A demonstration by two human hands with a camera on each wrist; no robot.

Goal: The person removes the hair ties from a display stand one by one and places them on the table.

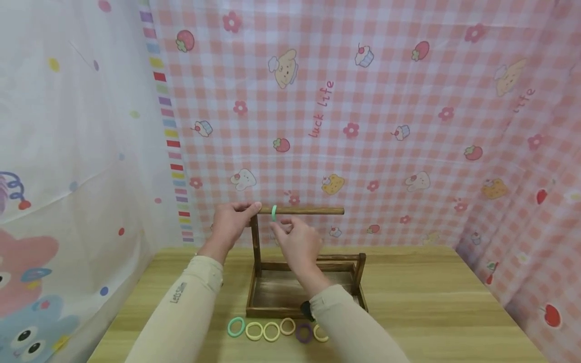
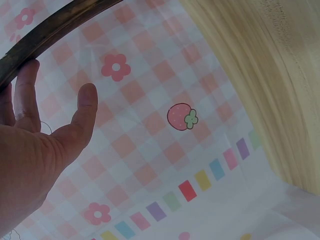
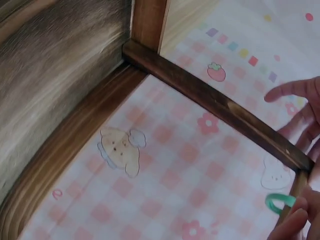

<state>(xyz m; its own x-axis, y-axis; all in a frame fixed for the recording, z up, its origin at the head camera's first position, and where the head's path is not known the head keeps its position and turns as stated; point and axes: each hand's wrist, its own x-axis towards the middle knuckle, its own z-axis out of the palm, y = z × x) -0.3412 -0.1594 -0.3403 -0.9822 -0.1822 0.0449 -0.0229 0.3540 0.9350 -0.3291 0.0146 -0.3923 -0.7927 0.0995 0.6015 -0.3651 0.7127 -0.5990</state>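
In the head view, a wooden stand (image 1: pixel 256 244) has an upright post with a horizontal rod (image 1: pixel 313 210) on top. My left hand (image 1: pixel 230 224) grips the corner where post and rod meet, thumb at the rod's end. From the left wrist, its fingers (image 2: pixel 27 92) press the dark post (image 2: pixel 55 27) while the lowest finger stands free. A mint-green hair tie (image 1: pixel 274 213) loops round the rod near that corner. My right hand (image 1: pixel 299 244) pinches its lower edge between thumb and finger. The right wrist view shows the green loop (image 3: pixel 276 203) at the fingertips.
A shallow wooden tray (image 1: pixel 268 311) with a low side rail (image 1: pixel 360 267) forms the stand's base. In front lie several hair ties: a green one (image 1: pixel 236 327), yellow ones (image 1: pixel 254 339), a tan one (image 1: pixel 288 334) and a purple one (image 1: pixel 310 337). A checked curtain (image 1: pixel 363 151) hangs behind the table (image 1: pixel 417 297).
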